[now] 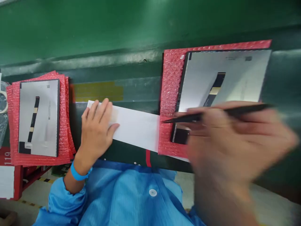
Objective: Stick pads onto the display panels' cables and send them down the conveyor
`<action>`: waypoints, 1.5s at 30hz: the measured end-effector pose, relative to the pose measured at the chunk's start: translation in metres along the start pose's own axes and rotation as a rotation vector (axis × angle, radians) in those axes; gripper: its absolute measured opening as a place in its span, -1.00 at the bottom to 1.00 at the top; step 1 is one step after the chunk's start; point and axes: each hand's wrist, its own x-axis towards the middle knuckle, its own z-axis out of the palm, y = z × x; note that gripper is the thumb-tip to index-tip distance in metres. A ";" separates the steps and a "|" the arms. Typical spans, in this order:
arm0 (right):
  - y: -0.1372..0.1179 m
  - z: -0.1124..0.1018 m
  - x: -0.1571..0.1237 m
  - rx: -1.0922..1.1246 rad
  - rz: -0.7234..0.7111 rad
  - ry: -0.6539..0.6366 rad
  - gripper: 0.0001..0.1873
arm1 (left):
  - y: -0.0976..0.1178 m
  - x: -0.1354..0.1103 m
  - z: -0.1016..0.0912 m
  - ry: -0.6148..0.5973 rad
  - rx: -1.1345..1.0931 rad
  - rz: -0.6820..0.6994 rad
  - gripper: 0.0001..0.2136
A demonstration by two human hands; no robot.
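My left hand (97,127) lies palm down with fingers stretched out on the left end of a white sheet of paper (138,127). A small translucent patch shows beside its fingers. My right hand (225,138), blurred by motion, grips black pointed tweezers (181,118) with the tip aimed left. It is in front of a silver display panel (244,81) with a black flex cable (217,81), hiding the panel's lower right part. Beneath that panel lies pink bubble wrap (171,81), which overlaps the paper's right part. Whether the tweezers' tip touches the wrap I cannot tell.
A second display panel (45,125) rests on a stack of pink foam sheets (64,125) at the left. Yellow tape (98,91) runs along the green bench (131,66). A roll of tape (3,102) is at the far left, above a red frame (18,182).
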 end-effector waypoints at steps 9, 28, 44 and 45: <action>0.034 0.068 -0.035 -0.176 0.063 -0.379 -0.78 | -0.015 -0.008 0.007 -0.031 -0.052 -0.048 -0.40; 0.002 0.007 0.018 0.073 0.104 -0.354 -0.70 | -0.026 0.000 0.007 0.050 -0.051 -0.006 -0.38; -0.015 -0.084 0.074 -0.221 0.161 -0.222 -0.81 | 0.134 0.045 0.054 0.125 -0.276 0.211 -0.70; -0.016 -0.083 0.073 -0.229 0.152 -0.210 -0.84 | 0.133 0.045 0.053 0.117 -0.272 0.210 -0.70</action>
